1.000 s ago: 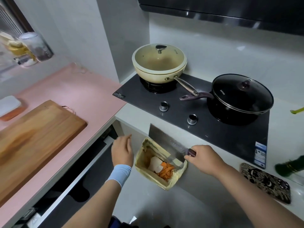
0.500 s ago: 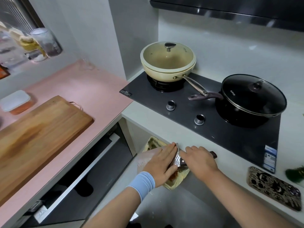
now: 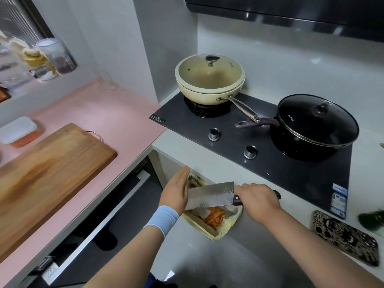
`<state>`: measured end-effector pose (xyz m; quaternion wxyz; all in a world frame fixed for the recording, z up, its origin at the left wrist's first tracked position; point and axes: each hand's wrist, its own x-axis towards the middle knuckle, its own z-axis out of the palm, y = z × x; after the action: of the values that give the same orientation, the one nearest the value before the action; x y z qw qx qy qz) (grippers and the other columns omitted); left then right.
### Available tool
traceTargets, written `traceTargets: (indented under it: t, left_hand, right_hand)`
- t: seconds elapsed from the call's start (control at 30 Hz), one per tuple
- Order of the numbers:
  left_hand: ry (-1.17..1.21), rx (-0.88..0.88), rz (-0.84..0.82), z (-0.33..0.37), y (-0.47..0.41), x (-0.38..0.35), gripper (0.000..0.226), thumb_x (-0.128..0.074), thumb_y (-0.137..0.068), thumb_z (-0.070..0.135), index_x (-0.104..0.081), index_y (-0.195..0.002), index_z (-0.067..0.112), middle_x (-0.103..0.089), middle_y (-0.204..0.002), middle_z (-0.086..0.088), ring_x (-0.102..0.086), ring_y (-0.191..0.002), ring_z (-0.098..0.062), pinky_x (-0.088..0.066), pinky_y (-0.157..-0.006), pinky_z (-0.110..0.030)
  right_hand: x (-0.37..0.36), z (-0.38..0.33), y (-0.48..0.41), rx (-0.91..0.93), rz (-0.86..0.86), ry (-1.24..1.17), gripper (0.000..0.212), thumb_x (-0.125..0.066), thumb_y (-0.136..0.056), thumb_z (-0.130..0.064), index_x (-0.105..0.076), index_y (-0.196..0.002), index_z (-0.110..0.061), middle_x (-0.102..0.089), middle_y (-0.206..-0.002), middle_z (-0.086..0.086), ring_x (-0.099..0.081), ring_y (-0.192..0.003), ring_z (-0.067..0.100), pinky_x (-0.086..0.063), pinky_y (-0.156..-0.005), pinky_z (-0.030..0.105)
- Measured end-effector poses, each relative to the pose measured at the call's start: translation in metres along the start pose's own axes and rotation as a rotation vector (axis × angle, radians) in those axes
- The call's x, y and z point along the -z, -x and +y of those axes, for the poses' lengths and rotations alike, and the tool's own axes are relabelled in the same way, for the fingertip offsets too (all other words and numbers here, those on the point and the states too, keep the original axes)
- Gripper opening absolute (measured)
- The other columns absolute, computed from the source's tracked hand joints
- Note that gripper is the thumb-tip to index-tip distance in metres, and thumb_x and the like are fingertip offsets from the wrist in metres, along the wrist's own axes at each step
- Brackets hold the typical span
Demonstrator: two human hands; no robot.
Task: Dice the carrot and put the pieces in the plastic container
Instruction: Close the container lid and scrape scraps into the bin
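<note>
the right hand [image 3: 257, 201] is curled round the handle of a cleaver [image 3: 209, 197], held over a yellow-bagged bin [image 3: 220, 230] where orange carrot strips [image 3: 214, 217] lie. the left hand [image 3: 176, 191], fingers straight and pressed together, stands at the blade's end. farther left, a wooden board [image 3: 47, 169] lies on the pink tabletop [image 3: 93, 109], with the lidded plastic container [image 3: 17, 129] beyond it.

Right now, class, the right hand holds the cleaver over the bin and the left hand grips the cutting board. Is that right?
No: in the head view the left hand is open beside the cleaver, off the cutting board. The rest holds.
</note>
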<state>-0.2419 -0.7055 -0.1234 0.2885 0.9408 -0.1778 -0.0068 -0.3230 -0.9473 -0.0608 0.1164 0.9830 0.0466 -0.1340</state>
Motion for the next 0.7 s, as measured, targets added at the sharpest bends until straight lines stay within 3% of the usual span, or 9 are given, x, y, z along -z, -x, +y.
traceTargets:
  t: [0.07,0.13,0.2,0.27,0.33,0.4,0.53,0.6,0.7]
  left_hand:
    - [0.057,0.061,0.049,-0.001,-0.002,0.009,0.073,-0.04,-0.092,-0.011,-0.034,-0.153,0.029,-0.039,-0.155,0.005,-0.045,-0.136,-0.018,-0.029,-0.11,-0.021]
    - [0.086,0.112,0.12,-0.013,-0.005,0.024,0.075,-0.044,-0.087,-0.016,-0.043,-0.149,0.027,-0.06,-0.136,-0.005,-0.059,-0.12,-0.027,-0.044,-0.102,-0.03]
    - [0.123,0.111,0.186,-0.029,-0.009,0.043,0.054,-0.055,-0.094,-0.002,-0.053,-0.142,0.022,-0.071,-0.117,-0.008,-0.066,-0.106,-0.029,-0.05,-0.093,-0.031]
    - [0.105,0.058,0.217,-0.045,-0.01,0.063,0.036,-0.057,-0.098,0.024,-0.061,-0.134,0.022,-0.072,-0.116,-0.001,-0.067,-0.106,-0.021,-0.049,-0.094,-0.027]
    - [0.023,-0.052,0.202,-0.063,-0.009,0.084,0.039,-0.049,-0.097,0.042,-0.065,-0.127,0.024,-0.068,-0.123,0.006,-0.063,-0.113,-0.015,-0.049,-0.097,-0.028]
    - [-0.053,-0.154,0.189,-0.088,-0.008,0.104,0.042,-0.05,-0.092,0.046,-0.07,-0.12,0.022,-0.068,-0.121,0.006,-0.062,-0.111,-0.016,-0.053,-0.092,-0.032]
    - [-0.157,-0.184,0.227,-0.15,-0.012,0.149,0.032,-0.062,-0.083,0.039,-0.074,-0.105,0.019,-0.069,-0.112,0.003,-0.063,-0.099,-0.018,-0.054,-0.081,-0.029]
    - [-0.184,-0.165,0.27,-0.19,-0.013,0.175,0.026,-0.057,-0.083,0.027,-0.074,-0.101,0.018,-0.07,-0.109,0.0,-0.064,-0.094,-0.021,-0.053,-0.078,-0.028]
    - [-0.199,-0.097,0.309,-0.247,-0.01,0.218,0.016,-0.067,-0.078,0.014,-0.075,-0.092,0.015,-0.072,-0.096,-0.004,-0.067,-0.082,-0.025,-0.053,-0.072,-0.027]
  right_hand:
    - [0.007,-0.005,-0.006,-0.001,-0.015,-0.051,0.038,-0.054,-0.085,-0.005,-0.051,-0.119,-0.02,-0.062,-0.113,0.0,-0.065,-0.098,0.026,-0.038,-0.068,0.032]
    - [0.016,-0.012,-0.015,0.005,-0.02,-0.089,0.034,-0.053,-0.086,-0.006,-0.052,-0.116,-0.021,-0.063,-0.111,-0.001,-0.066,-0.093,0.026,-0.037,-0.065,0.029]
    - [0.028,-0.021,-0.028,0.014,-0.002,-0.127,0.03,-0.053,-0.088,-0.009,-0.053,-0.115,-0.022,-0.063,-0.109,-0.002,-0.066,-0.091,0.026,-0.037,-0.065,0.029]
    - [0.043,-0.033,-0.045,0.025,0.028,-0.183,0.027,-0.052,-0.088,-0.011,-0.054,-0.112,-0.025,-0.065,-0.105,-0.003,-0.065,-0.089,0.026,-0.04,-0.064,0.029]
    - [0.061,-0.049,-0.066,0.046,0.058,-0.217,0.025,-0.05,-0.088,-0.013,-0.056,-0.109,-0.026,-0.066,-0.099,-0.004,-0.065,-0.087,0.026,-0.043,-0.064,0.03]
    - [0.08,-0.071,-0.09,0.09,0.089,-0.223,0.027,-0.05,-0.087,-0.015,-0.058,-0.11,-0.026,-0.066,-0.098,-0.004,-0.065,-0.087,0.025,-0.045,-0.065,0.031]
    - [0.121,-0.13,-0.144,0.173,0.167,-0.23,0.023,-0.052,-0.088,-0.023,-0.058,-0.109,-0.027,-0.068,-0.102,-0.004,-0.065,-0.094,0.024,-0.039,-0.066,0.03]
    - [0.142,-0.167,-0.168,0.216,0.224,-0.255,0.018,-0.052,-0.089,-0.04,-0.058,-0.102,-0.028,-0.069,-0.099,-0.005,-0.066,-0.093,0.023,-0.035,-0.064,0.029]
    - [0.17,-0.229,-0.205,0.298,0.257,-0.311,0.027,-0.05,-0.085,-0.056,-0.055,-0.093,-0.03,-0.068,-0.094,-0.006,-0.066,-0.09,0.023,-0.042,-0.066,0.03]
